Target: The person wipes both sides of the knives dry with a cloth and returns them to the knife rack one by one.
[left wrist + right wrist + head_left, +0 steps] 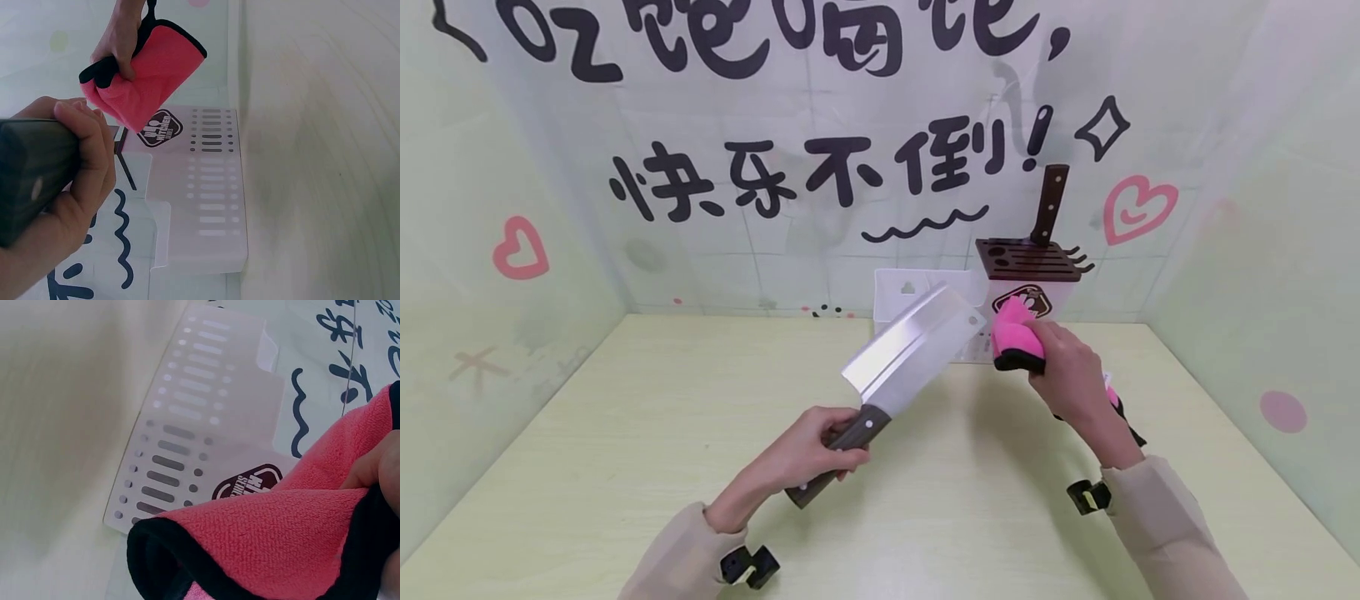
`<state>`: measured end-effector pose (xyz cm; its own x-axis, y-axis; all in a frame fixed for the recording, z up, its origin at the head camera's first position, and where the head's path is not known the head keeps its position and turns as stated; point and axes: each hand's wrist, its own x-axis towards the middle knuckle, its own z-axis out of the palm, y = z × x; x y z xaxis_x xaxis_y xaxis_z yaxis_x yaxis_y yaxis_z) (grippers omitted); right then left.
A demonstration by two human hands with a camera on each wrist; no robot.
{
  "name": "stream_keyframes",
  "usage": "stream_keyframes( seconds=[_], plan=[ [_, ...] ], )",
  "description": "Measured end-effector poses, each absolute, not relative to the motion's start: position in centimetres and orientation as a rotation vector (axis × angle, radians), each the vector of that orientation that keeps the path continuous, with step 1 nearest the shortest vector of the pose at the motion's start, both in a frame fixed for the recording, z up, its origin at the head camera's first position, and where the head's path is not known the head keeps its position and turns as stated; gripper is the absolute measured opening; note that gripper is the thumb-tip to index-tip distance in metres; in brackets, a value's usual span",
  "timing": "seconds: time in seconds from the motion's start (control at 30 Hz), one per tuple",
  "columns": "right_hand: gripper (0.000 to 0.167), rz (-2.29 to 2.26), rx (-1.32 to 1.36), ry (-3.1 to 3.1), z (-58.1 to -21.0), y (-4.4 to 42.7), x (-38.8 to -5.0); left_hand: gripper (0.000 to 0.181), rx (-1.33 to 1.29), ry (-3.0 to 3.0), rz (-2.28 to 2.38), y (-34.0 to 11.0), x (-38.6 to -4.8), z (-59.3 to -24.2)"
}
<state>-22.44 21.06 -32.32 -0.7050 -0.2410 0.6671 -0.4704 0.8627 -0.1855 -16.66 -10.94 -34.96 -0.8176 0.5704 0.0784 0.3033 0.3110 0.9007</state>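
Observation:
My left hand (820,446) grips a cleaver (917,346) by its dark handle, the broad blade tilted up and to the right over the table. The dark handle end (34,178) is large in the left wrist view, with fingers curled round it. My right hand (1071,379) holds a pink cloth (1017,337) with black edging, bunched and folded. That cloth (262,534) covers part of a white knife holder (240,419) in the right wrist view. Between blade and cloth there is a gap in the head view.
At the back wall stands the white knife holder (895,292), with a brown slotted top (1026,262). A brown knife handle (1056,196) sticks up from it. Printed walls close in the pale wooden table (700,400) at the back and both sides.

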Motion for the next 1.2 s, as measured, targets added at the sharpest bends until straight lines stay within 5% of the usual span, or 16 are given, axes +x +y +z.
stream_keyframes(
  seconds=[0.9,1.2],
  plan=[
    [0.043,-0.128,0.898,-2.654,-39.1,18.2,-20.3,0.022,0.638,2.205,1.666,-10.4,-16.7,-33.8],
    [0.053,-0.134,0.942,-2.619,-40.2,18.0,-19.4,0.026,0.594,2.246,1.601,-10.1,-16.4,-33.2]
  ],
)
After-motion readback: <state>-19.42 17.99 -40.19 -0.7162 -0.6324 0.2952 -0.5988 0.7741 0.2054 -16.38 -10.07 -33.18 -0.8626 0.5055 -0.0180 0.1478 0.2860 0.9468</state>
